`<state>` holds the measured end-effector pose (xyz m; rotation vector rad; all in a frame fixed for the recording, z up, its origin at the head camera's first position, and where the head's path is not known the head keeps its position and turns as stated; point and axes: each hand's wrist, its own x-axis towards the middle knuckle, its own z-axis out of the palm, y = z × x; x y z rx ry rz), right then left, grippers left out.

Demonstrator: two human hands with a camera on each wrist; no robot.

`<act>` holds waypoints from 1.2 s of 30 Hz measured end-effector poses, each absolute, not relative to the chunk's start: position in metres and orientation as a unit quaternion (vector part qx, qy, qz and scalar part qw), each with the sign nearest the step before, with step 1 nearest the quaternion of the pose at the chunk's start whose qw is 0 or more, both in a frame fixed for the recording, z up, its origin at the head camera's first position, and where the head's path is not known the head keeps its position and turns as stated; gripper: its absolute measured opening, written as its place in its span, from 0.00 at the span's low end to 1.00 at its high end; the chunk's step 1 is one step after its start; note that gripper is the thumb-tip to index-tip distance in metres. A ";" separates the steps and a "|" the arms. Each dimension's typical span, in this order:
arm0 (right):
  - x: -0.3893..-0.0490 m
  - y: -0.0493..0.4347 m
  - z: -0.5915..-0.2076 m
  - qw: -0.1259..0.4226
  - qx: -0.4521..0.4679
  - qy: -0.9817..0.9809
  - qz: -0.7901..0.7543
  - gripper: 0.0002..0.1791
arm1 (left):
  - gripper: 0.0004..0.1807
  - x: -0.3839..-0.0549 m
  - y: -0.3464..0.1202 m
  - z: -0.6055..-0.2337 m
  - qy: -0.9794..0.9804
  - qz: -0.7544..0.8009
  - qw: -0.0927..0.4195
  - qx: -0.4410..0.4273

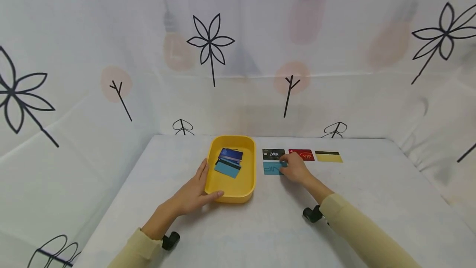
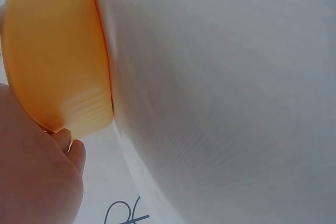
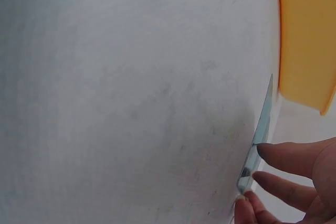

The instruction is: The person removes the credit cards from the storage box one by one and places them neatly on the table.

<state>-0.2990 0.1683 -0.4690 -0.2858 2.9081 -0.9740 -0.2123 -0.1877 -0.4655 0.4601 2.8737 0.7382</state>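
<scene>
A yellow plastic tray [image 1: 250,177] stands left of centre on the table. My left hand [image 1: 191,193] touches its near-left corner, fingers straight along the side wall and thumb at the near rim. Inside lie several overlapping cards, among them a light blue card with a black stripe [image 1: 227,168]. Right of the tray, my right hand [image 1: 295,168] pinches the right end of a light blue VIP card [image 1: 272,168], low against the tabletop. In the right wrist view this card [image 3: 260,129] appears nearly edge-on, with fingertips [image 3: 262,153] on it.
Just behind the blue VIP card runs a row: a black Vip card [image 1: 270,154], a red VIP card [image 1: 305,155] and a yellow card with a dark stripe [image 1: 329,157]. A white cloth [image 1: 238,239] covers the table; a patterned curtain [image 1: 245,102] hangs behind.
</scene>
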 end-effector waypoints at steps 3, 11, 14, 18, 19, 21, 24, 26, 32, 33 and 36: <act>-0.299 0.169 -0.468 0.034 -0.091 0.945 -0.313 0.21 | 0.65 -0.213 -0.187 -0.465 0.954 0.248 0.069 0.152; -0.295 0.174 -0.462 0.032 -0.100 0.944 -0.312 0.22 | 0.65 -0.212 -0.185 -0.466 0.953 0.252 0.078 0.150; -0.292 0.175 -0.455 0.031 -0.111 0.940 -0.321 0.22 | 0.64 -0.212 -0.185 -0.466 0.954 0.249 0.074 0.152; -0.288 0.176 -0.446 0.030 -0.125 0.937 -0.325 0.23 | 0.65 -0.212 -0.185 -0.467 0.954 0.246 0.077 0.151; -0.287 0.176 -0.445 0.030 -0.129 0.937 -0.324 0.24 | 0.65 -0.212 -0.186 -0.467 0.954 0.246 0.076 0.152; -0.286 0.174 -0.441 0.028 -0.130 0.937 -0.323 0.24 | 0.64 -0.212 -0.186 -0.467 0.955 0.245 0.074 0.153; -0.285 0.170 -0.435 0.027 -0.134 0.936 -0.325 0.25 | 0.64 -0.212 -0.186 -0.466 0.955 0.244 0.069 0.155; -0.284 0.166 -0.433 0.030 -0.134 0.934 -0.329 0.26 | 0.64 -0.211 -0.187 -0.466 0.955 0.245 0.068 0.155; -0.280 0.159 -0.426 0.043 -0.139 0.926 -0.349 0.27 | 0.64 -0.211 -0.188 -0.467 0.954 0.246 0.070 0.154; -0.279 0.158 -0.424 0.043 -0.143 0.924 -0.352 0.27 | 0.64 -0.211 -0.188 -0.467 0.955 0.245 0.071 0.153; -0.277 0.154 -0.420 0.040 -0.152 0.920 -0.359 0.27 | 0.64 -0.212 -0.188 -0.467 0.955 0.245 0.069 0.153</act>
